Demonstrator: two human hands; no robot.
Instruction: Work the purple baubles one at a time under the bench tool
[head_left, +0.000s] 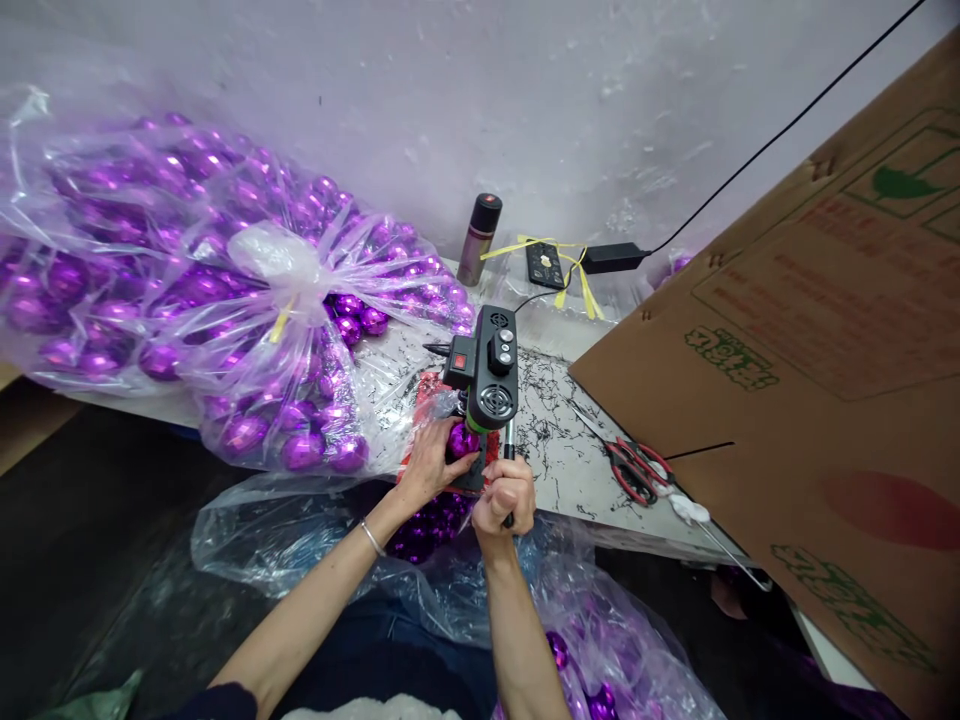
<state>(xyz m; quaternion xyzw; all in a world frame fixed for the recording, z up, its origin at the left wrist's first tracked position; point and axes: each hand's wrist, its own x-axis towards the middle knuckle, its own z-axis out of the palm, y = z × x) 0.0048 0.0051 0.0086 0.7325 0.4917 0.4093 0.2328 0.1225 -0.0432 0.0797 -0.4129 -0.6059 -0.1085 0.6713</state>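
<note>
My left hand is closed around a shiny purple ball ornament, holding it beneath the head of a small black bench drill press. The ball's top meets the underside of the machine, and the exact contact is hidden. My right hand is wrapped round the machine's black-tipped lever on its right side. A red switch shows on the machine's left. Under the ball lies a dark base plate on red material. More purple balls sit in clear plastic just below my hands.
Large clear bags of purple balls cover the left of the table. Red-handled scissors lie to the right among black shavings, beside a tall cardboard box. A spray can, a power adapter and its cord are at the back.
</note>
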